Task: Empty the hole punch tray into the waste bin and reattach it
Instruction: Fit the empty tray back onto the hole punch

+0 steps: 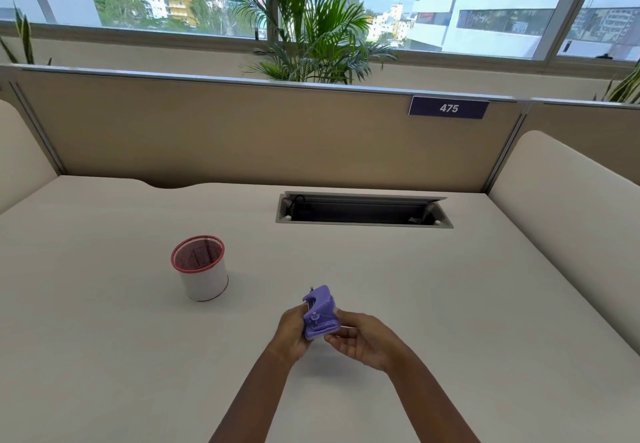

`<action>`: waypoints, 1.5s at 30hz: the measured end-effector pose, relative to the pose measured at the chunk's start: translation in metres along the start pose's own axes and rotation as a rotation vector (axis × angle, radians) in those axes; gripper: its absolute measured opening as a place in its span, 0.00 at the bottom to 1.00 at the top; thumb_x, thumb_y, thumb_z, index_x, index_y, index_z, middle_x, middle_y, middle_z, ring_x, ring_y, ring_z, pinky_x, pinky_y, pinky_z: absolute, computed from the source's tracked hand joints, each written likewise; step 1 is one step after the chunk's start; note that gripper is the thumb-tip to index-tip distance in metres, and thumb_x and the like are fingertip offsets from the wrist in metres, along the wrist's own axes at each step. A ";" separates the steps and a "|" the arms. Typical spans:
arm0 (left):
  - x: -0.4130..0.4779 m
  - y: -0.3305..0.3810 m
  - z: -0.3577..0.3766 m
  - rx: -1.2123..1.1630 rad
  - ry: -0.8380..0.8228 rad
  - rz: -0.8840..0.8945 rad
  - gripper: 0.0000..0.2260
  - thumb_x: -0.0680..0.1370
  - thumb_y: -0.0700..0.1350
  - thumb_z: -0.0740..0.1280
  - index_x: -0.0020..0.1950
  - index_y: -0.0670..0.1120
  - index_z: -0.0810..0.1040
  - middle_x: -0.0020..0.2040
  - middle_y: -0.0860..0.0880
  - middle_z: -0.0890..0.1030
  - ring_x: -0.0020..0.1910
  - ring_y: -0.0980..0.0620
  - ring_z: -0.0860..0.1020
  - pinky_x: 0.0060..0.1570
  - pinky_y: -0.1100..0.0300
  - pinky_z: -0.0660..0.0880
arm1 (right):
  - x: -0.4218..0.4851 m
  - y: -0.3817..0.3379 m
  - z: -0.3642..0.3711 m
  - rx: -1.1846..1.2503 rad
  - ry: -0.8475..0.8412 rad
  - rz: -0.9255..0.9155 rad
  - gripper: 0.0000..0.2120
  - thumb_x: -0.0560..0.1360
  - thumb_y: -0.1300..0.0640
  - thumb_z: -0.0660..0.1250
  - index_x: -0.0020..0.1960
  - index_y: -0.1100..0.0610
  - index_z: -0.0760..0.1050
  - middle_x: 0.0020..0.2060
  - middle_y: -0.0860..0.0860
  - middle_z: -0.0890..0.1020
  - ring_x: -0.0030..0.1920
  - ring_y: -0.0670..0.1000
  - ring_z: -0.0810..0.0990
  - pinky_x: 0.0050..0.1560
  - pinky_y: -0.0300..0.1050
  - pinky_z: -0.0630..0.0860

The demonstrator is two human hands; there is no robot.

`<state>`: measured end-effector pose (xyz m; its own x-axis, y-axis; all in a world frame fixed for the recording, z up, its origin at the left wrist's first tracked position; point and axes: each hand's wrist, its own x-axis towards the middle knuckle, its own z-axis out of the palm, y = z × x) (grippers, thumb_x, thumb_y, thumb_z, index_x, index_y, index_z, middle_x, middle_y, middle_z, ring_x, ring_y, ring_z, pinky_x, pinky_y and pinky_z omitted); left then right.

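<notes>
A small purple hole punch (320,312) is held just above the white desk (450,304), tipped up with its handle end pointing away from me. My left hand (292,333) grips its left side. My right hand (363,340) holds its right side and lower edge with the fingertips. Whether the tray on its underside is attached is hidden by the fingers. The waste bin (201,267), a small round white mesh cup with a red rim, stands upright on the desk to the left and farther away, apart from both hands.
An open cable slot (363,210) is cut into the desk at the back right. A beige partition (242,131) with a "475" label (448,107) closes off the far edge. Padded side panels stand left and right.
</notes>
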<state>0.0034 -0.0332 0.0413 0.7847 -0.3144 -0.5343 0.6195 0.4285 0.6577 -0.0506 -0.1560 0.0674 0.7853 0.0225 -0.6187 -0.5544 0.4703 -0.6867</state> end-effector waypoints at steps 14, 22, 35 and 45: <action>-0.010 0.002 0.015 0.290 -0.129 -0.105 0.15 0.82 0.37 0.53 0.63 0.29 0.70 0.42 0.40 0.80 0.36 0.49 0.83 0.54 0.54 0.74 | 0.009 -0.010 -0.010 0.011 0.171 -0.169 0.09 0.76 0.68 0.57 0.47 0.69 0.77 0.36 0.59 0.82 0.35 0.52 0.81 0.26 0.33 0.79; -0.009 -0.003 0.021 0.387 -0.002 -0.115 0.15 0.80 0.32 0.53 0.63 0.27 0.70 0.42 0.38 0.80 0.39 0.43 0.80 0.41 0.58 0.77 | 0.007 -0.009 -0.008 -0.249 0.228 -0.180 0.13 0.76 0.69 0.57 0.57 0.72 0.75 0.39 0.57 0.80 0.35 0.51 0.79 0.27 0.32 0.78; -0.003 -0.026 0.013 0.578 0.123 0.016 0.15 0.80 0.34 0.49 0.43 0.38 0.74 0.48 0.38 0.78 0.33 0.49 0.78 0.26 0.67 0.77 | 0.014 -0.001 -0.002 -0.681 0.454 -0.373 0.15 0.77 0.56 0.62 0.36 0.64 0.72 0.35 0.59 0.75 0.40 0.54 0.73 0.51 0.52 0.76; -0.014 -0.043 0.016 -0.044 -0.036 -0.109 0.12 0.82 0.39 0.51 0.59 0.37 0.72 0.45 0.38 0.80 0.45 0.42 0.78 0.48 0.52 0.75 | 0.019 -0.001 -0.007 -0.327 0.407 -0.300 0.07 0.76 0.66 0.60 0.44 0.69 0.74 0.41 0.62 0.75 0.36 0.56 0.73 0.36 0.42 0.69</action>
<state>-0.0338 -0.0613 0.0287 0.7131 -0.3909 -0.5819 0.7006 0.4264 0.5722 -0.0371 -0.1621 0.0535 0.7876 -0.4394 -0.4321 -0.4319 0.1065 -0.8956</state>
